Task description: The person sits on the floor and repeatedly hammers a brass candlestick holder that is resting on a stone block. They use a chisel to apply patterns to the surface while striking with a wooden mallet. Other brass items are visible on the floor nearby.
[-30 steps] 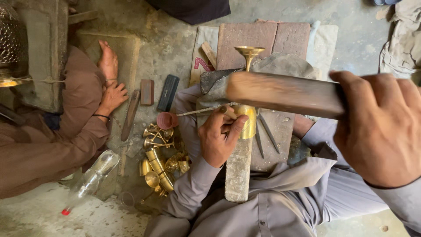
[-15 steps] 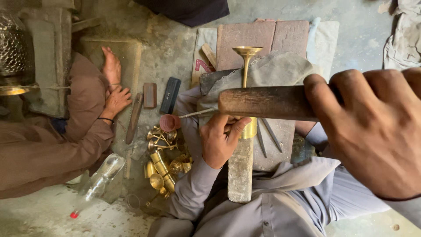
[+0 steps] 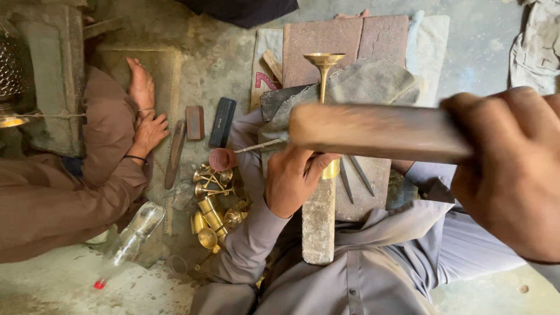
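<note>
Gripping now: right hand (image 3: pixel 513 175) is closed round a wooden mallet (image 3: pixel 379 131), raised close to the camera and blurred; left hand (image 3: pixel 291 181) is closed on a thin metal punch (image 3: pixel 259 144) and steadies the brass goblet (image 3: pixel 324 64)
Where the goblet lies: on its side along a long stone block (image 3: pixel 318 224) between the person's knees, flared mouth pointing away, lower stem hidden behind the left hand and the mallet
Risk, missed blow: as I judge it, the mallet head hangs right above the left-hand fingers; a strike that drifts off the punch would land on knuckles
Risk, slip: a round stem on a narrow block could roll if the grip loosens, and the punch tip would skid and scar the brass
Risk, clutter: loose steel tools (image 3: pixel 356 178) beside the block and a heap of small brass cups (image 3: pixel 213 204) near the left elbow could be knocked
Look of the goblet: bright polished yellow brass, wide trumpet mouth, slim stem; any engraving is too small to tell
Nearby: another person in brown sits at the left, one hand (image 3: pixel 149 133) resting on the floor, well apart from the work
</note>
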